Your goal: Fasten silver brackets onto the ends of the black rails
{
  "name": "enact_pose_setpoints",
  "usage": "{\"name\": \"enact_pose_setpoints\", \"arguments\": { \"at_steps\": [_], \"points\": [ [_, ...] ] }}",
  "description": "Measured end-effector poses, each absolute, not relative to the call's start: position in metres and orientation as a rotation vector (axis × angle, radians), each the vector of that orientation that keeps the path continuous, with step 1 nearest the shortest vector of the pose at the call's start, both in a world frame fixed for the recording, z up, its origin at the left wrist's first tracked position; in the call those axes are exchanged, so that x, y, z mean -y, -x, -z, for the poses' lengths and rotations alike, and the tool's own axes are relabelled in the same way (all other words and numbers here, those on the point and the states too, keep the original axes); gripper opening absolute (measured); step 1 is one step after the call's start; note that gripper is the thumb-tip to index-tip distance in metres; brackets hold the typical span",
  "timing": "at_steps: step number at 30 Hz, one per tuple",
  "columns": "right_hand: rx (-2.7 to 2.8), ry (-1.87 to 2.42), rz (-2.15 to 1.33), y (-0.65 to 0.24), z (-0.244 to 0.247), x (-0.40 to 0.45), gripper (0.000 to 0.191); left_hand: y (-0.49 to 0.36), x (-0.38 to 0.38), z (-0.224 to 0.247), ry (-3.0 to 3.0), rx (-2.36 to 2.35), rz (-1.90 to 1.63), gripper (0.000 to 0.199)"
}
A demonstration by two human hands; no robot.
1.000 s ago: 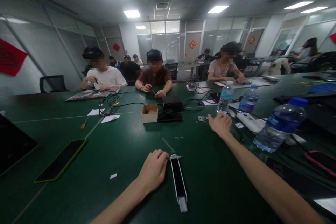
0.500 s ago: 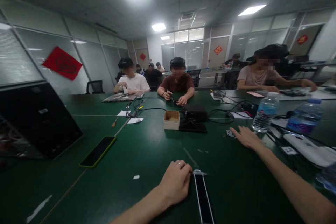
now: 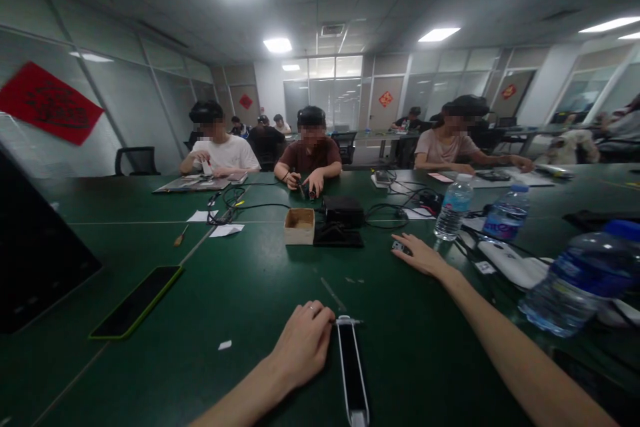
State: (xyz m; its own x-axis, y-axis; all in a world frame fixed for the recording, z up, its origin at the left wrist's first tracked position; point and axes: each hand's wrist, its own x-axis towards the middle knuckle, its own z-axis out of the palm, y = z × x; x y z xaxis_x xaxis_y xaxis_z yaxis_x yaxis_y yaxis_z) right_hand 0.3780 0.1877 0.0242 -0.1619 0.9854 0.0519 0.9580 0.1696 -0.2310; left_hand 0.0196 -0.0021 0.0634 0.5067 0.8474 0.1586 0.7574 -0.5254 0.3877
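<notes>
My left hand (image 3: 306,337) rests on the green table, its fingers curled and pressed together at the top end of a long, dark object with a white frame (image 3: 353,367), phone-like in outline. A thin grey strip (image 3: 356,321) lies across that end, by my fingertips; whether they grip it is hidden. Farther out to the right, my right hand (image 3: 420,256) reaches forward with its fingers stretched out. Beneath those fingers is a small silvery plate (image 3: 400,248), partly covered by them.
A dark phone with a lime-green edge (image 3: 137,301) lies to the left. Ahead stand an open cardboard box (image 3: 299,230) and a black device (image 3: 343,211) with cables. Water bottles (image 3: 454,207) and a white device (image 3: 513,263) sit at right. Several people work opposite.
The view has swung right, so things appear farther left. My right hand has moved over the small silvery plate, which its fingers now partly cover. My left hand keeps its place by the white-framed object.
</notes>
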Motion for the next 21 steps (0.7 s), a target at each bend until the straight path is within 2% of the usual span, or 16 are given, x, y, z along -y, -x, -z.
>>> {"name": "enact_pose_setpoints", "arguments": {
  "at_steps": [9,21],
  "points": [
    [2.261,1.832,-0.242,-0.369,-0.025,-0.177,0.049,-0.019,0.000,-0.061,-2.519,-1.349,-0.482,0.020],
    [2.324,1.680,-0.417,-0.327,-0.035,-0.105,0.054,-0.020,0.003,-0.067,-2.468,-1.365,-0.453,0.022]
  ]
}}
